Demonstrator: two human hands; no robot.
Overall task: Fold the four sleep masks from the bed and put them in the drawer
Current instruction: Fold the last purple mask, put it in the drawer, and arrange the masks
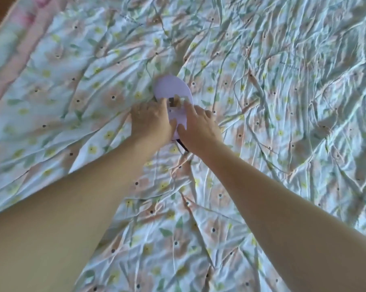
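1. On the bed, spread with a wrinkled floral sheet, lies a lavender sleep mask, near the middle of the view.
2. Left hand presses fingers down on the mask's left edge.
3. Right hand rests fingers spread on its near part, beside the left hand.
4. A dark strap shows beneath the right wrist.
5. Neither hand's grip is clear; both are blurred.

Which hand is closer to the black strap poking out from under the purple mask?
Right. The right hand lies just above the black strap, almost over it; the left hand sits further off to its upper left, on the mask's other side.
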